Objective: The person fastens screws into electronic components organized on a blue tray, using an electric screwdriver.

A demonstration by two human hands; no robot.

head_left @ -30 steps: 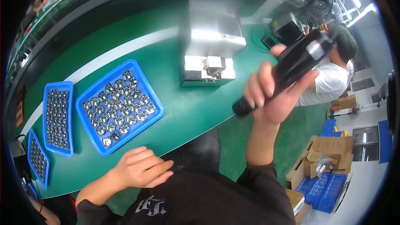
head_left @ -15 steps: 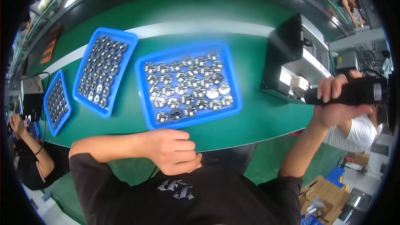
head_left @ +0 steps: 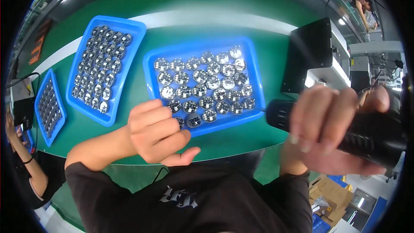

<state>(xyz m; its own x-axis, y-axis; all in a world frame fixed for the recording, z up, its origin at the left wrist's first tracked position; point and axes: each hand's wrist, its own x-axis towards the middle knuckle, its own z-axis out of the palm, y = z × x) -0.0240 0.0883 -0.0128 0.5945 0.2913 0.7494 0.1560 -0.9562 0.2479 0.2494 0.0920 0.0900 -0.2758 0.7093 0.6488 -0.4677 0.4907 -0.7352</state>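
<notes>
My right hand (head_left: 323, 118) is wrapped round a black electric screwdriver (head_left: 368, 138), its thin bit pointing left toward the right rim of the middle blue tray (head_left: 233, 122). Rows of round circuit-board parts (head_left: 213, 82) with shiny faces lie in that tray; one near the front looks darker. Over the tray's front left corner, my left hand (head_left: 157, 136) is curled with its thumb out along the lower side. Whatever its fingers may hold is hidden. It covers part of a round part at that corner.
Two more blue trays, one slanted (head_left: 113, 114) and one smaller (head_left: 64, 121), hold similar parts on the left of the green bench (head_left: 207, 6). A black box-shaped machine (head_left: 307, 56) stands at the right. At far left a co-worker's arm (head_left: 32, 170) shows.
My right hand has brought the screwdriver leftward and down from the machine toward the middle tray. My left hand has risen and shifted left over the tray's corner. The view has shifted slightly.
</notes>
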